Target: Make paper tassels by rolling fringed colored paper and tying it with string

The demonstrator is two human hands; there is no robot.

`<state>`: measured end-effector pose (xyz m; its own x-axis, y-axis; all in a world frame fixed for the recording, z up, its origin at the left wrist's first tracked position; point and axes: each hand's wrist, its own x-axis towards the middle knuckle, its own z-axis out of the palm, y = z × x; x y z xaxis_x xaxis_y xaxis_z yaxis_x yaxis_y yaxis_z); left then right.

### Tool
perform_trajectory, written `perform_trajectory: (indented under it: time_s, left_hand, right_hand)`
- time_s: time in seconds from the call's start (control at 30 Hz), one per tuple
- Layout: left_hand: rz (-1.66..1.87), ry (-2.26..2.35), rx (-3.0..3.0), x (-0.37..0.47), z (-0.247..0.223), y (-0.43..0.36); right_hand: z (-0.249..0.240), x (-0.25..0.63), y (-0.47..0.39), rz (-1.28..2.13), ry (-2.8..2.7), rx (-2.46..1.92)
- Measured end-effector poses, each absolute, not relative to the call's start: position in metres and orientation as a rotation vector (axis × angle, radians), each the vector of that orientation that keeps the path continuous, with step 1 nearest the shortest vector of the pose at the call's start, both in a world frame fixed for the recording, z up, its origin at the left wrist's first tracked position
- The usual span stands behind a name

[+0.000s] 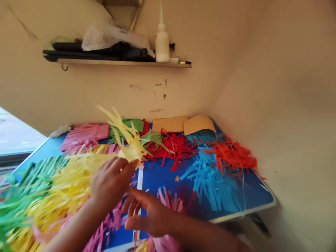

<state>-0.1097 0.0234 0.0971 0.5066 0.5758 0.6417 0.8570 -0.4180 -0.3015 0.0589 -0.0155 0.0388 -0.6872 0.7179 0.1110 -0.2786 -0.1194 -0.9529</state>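
Raised over the table, my left hand [110,178] is closed around a fringed strip of yellow paper [128,140]; its loose ends fan upward and blur with motion. My right hand [151,213] hovers just below and to the right, fingers apart and curved, with nothing visible in it. Yellow paper fringes [68,178] lie in a heap left of my left hand, beside green fringes [34,182]. Under and between the hands are pink and purple fringes [115,217], partly hidden by my arms.
On the blue table [162,175] lie red fringes [178,147], blue fringes [215,182] and orange-red fringes [233,154]. Folded orange paper [199,124] and pink fringed paper [84,134] sit along the back. A wall shelf [126,63] bears a white bottle [162,45].
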Motion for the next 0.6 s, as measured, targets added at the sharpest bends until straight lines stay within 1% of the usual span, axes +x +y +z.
perform_trajectory:
  time_s: [0.13, 0.3, 0.37, 0.43, 0.47, 0.5, 0.53, 0.6]
  left_hand:
    - [-0.784, -1.23, -2.172, -0.091, 0.054, 0.007]
    - [-0.965, -1.131, -2.246, -0.074, 0.028, 0.005]
    - [-0.997, -1.111, -2.267, -0.064, 0.018, 0.005]
    - [-1.017, -1.088, -2.304, -0.058, 0.007, 0.005]
    - [-1.019, -1.082, -2.326, -0.055, 0.001, 0.005]
    - [-1.016, -1.079, -2.35, -0.054, -0.005, 0.005]
    - [-1.011, -1.079, -2.371, -0.053, -0.011, 0.006]
    - [-0.992, -1.077, -2.42, -0.051, -0.023, 0.007]
  right_hand:
    - [0.02, 0.056, -0.021, 1.871, -1.153, -0.616]
    - [0.013, 0.047, -0.001, 1.819, -0.568, -0.534]
    - [0.012, 0.054, 0.019, 1.872, -0.458, -0.482]
    - [0.01, 0.079, 0.041, 1.866, -0.437, -0.526]
    - [0.01, 0.099, 0.052, 1.788, -0.46, -0.6]
    - [0.01, 0.123, 0.059, 1.64, -0.509, -0.718]
    - [0.011, 0.149, 0.064, 1.45, -0.572, -0.85]
    - [0.016, 0.196, 0.062, 0.938, -0.745, -1.155]
